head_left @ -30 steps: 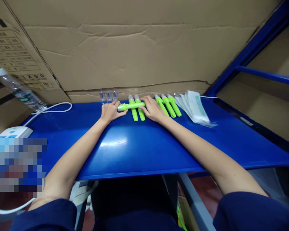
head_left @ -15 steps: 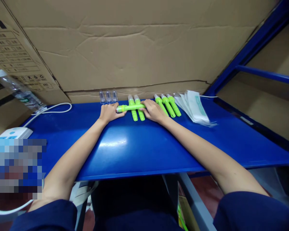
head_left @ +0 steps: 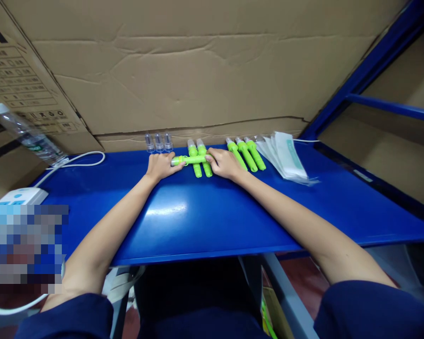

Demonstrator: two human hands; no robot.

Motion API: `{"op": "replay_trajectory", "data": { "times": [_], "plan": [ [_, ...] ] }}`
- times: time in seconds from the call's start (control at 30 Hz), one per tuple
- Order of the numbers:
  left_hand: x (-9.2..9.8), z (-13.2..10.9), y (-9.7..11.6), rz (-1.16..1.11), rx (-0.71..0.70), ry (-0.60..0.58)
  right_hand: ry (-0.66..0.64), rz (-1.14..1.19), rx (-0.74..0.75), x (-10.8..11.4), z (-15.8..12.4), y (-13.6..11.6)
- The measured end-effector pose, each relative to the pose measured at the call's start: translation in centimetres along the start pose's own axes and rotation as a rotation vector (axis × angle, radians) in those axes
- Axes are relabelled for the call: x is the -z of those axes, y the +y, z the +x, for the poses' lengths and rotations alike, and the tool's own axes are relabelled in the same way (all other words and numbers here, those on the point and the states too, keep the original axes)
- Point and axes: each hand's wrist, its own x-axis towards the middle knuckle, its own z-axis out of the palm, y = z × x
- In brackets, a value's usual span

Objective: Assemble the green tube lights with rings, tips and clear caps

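Observation:
A lime-green flashlight-like stick (head_left: 197,160) with a clear end lies level between my two hands. My left hand (head_left: 160,165) is closed around its clear end, and a thin green loop shows near the thumb. At the opposite, green end, the fingers of my right hand (head_left: 225,164) are closed on the stick. Just behind it, two similar sticks (head_left: 198,170) lie side by side with their clear tips pointing to the back. Beyond my left hand stand three clear plastic caps (head_left: 158,142). Three more green sticks (head_left: 250,155) rest to the right of my right hand.
White-and-green plastic packets (head_left: 286,157) lie at the right of the blue table (head_left: 205,226). A water bottle (head_left: 35,139), a white cable (head_left: 88,160) and a power strip (head_left: 23,195) are on the left. A cardboard wall (head_left: 198,75) rises behind.
The held stick has turned a little about its length, and its loop now shows more. The fingers of my right hand have curled further around its end. Other things stay in place.

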Motion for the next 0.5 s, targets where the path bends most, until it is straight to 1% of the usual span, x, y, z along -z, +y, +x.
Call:
{"op": "replay_trajectory", "data": {
  "times": [0.17, 0.27, 0.37, 0.43, 0.5],
  "plan": [
    [0.17, -0.09, 0.28, -0.023, -0.026, 0.02, -0.097, -0.053, -0.17, 0.36, 0.22, -1.0],
    [0.15, -0.07, 0.6, -0.027, -0.042, 0.033, -0.124, -0.065, -0.229, 0.3, 0.33, -0.99],
    [0.15, 0.0, 0.81, -0.025, -0.025, 0.041, -0.121, -0.039, -0.225, 0.16, 0.28, -0.73],
    [0.13, 0.05, 0.82, -0.028, 0.012, 0.042, -0.09, -0.012, -0.177, 0.06, 0.19, -0.6],
    [0.05, 0.09, 0.74, -0.042, 0.054, 0.041, -0.043, 0.009, -0.099, -0.02, 0.08, -0.55]
  ]
}}
